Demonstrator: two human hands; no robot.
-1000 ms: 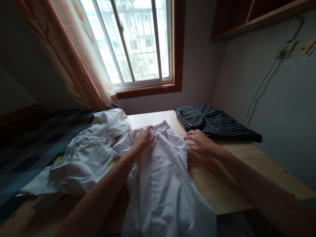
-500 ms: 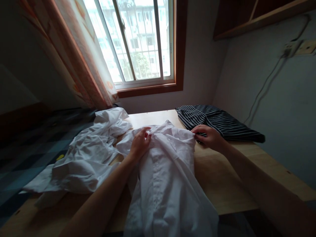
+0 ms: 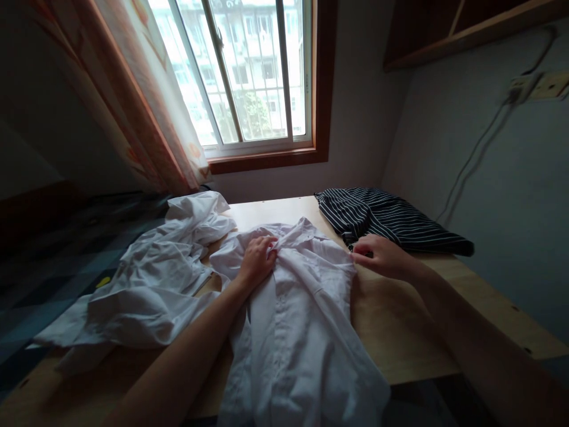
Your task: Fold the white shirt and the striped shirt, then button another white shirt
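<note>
A white button-up shirt (image 3: 293,332) lies front up on the wooden table, its collar toward the window and its hem hanging toward me. My left hand (image 3: 258,260) rests near the collar on the left side, fingers curled in on the cloth. At the right shoulder, my right hand (image 3: 377,256) pinches the shirt's edge between thumb and fingers. Folds run slantwise from the collar down the front, and part of the button strip shows.
A crumpled white garment (image 3: 155,279) lies to the left, partly over a dark checked cloth (image 3: 48,284). Black striped fabric (image 3: 395,219) sits at the back right of the wooden table (image 3: 400,332). Beyond are a window (image 3: 249,83), a curtain (image 3: 146,107) and a wall cable (image 3: 471,154).
My left hand has shifted slightly right and nearer to me on the shirt. My right hand has moved a little right and nearer, with the shirt's shoulder edge drawn slightly outward.
</note>
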